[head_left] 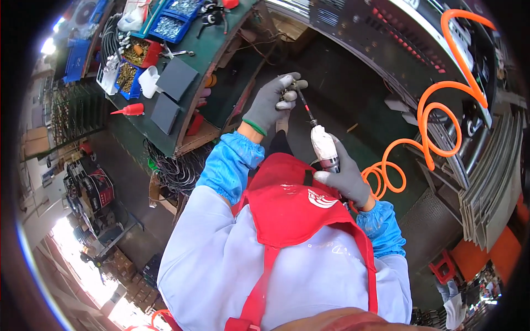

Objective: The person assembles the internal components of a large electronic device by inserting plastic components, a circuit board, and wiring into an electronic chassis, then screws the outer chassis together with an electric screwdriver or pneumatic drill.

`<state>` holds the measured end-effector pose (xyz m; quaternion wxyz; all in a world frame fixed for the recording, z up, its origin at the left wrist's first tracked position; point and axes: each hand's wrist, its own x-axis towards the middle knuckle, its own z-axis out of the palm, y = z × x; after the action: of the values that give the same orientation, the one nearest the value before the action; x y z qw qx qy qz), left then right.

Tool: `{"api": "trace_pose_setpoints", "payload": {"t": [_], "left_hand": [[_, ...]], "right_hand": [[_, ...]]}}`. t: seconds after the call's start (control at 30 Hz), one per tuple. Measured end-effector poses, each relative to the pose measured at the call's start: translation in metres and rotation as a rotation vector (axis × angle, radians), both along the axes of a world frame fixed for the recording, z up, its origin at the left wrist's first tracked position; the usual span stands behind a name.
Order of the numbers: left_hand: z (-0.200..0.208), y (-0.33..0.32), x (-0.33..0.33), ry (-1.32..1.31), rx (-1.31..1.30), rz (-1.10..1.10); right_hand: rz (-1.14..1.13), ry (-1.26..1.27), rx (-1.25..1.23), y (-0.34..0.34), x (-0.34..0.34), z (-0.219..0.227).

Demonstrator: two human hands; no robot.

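Note:
My right hand (349,175), in a grey glove, is wrapped round a power screwdriver (323,144) whose body is partly covered in white wrapping. Its long thin bit (307,108) points up and away towards my left hand (269,103). That hand, also gloved in grey, has its fingers curled together at the bit's tip. Small brassy pieces, perhaps screws, show between those fingers, too small to make out surely. An orange coiled air hose (402,142) runs from beside my right hand to the upper right.
At the left, a green workbench (144,122) carries blue and red bins of small hardware, dark flat plates (176,78) and a red bottle (132,109). A large dark metal cabinet (381,38) stands ahead on the right. Thin metal sheets (491,182) lean at the far right.

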<state>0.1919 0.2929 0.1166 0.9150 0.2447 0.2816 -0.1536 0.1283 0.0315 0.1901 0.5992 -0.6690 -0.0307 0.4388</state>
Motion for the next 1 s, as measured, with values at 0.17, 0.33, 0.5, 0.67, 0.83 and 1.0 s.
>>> {"api": "trace_pose_setpoints", "payload": {"t": [0.17,0.33,0.5,0.67,0.83,1.0], "left_hand": [[0.017,0.046,0.008,-0.063,0.088,0.01],[0.02,0.089,0.01,-0.113,0.156,0.04],[0.041,0.116,0.002,-0.256,0.65,-0.08],[0.052,0.122,-0.008,-0.329,0.714,-0.046],[0.056,0.114,-0.018,-0.278,0.823,0.093],[0.037,0.137,-0.035,-0.038,0.691,0.288]], "right_hand": [[0.046,0.032,-0.028,0.051,0.02,0.001],[0.084,-0.033,-0.025,0.088,0.034,0.001],[0.041,0.142,0.171,0.11,0.047,0.016],[-0.033,0.79,0.561,0.097,0.057,0.006],[0.087,0.554,0.357,0.121,0.069,0.013],[0.105,0.479,0.311,0.134,0.077,0.024]]}}
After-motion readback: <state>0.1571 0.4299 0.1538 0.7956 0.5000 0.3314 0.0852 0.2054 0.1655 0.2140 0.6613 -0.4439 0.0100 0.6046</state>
